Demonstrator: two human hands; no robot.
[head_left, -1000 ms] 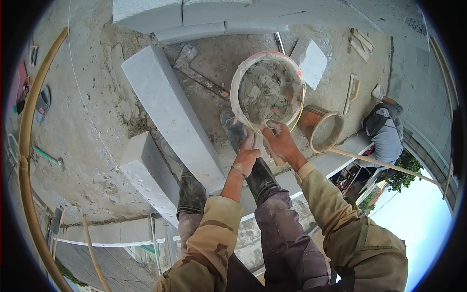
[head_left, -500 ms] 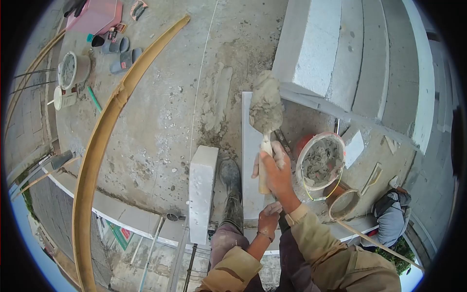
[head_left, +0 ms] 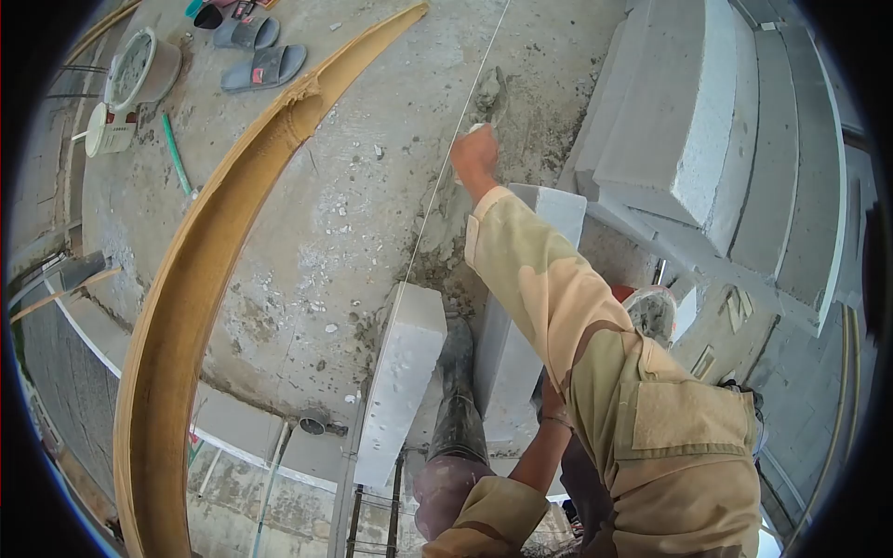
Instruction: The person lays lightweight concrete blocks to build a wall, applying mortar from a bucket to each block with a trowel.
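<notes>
Stretched far forward, my right hand is wrapped round the handle of a trowel. The trowel's mortar-covered blade is low over the concrete floor, beside a taut white string. Only the wrist side of my left hand shows near my body; my right sleeve hides its fingers. Wet mortar lies in a strip on the floor. A white block stands left of my boot, and another long white block is on its right.
A curved yellow-brown strip crosses the left side. Sandals and a bucket lie at the upper left. Large white blocks are stacked at the upper right. A mortar bucket is partly behind my right sleeve.
My right hand has moved forward and left with the trowel, from above the long block to the mortar strip. The view has shifted, and my right sleeve now covers my left hand's fingers.
</notes>
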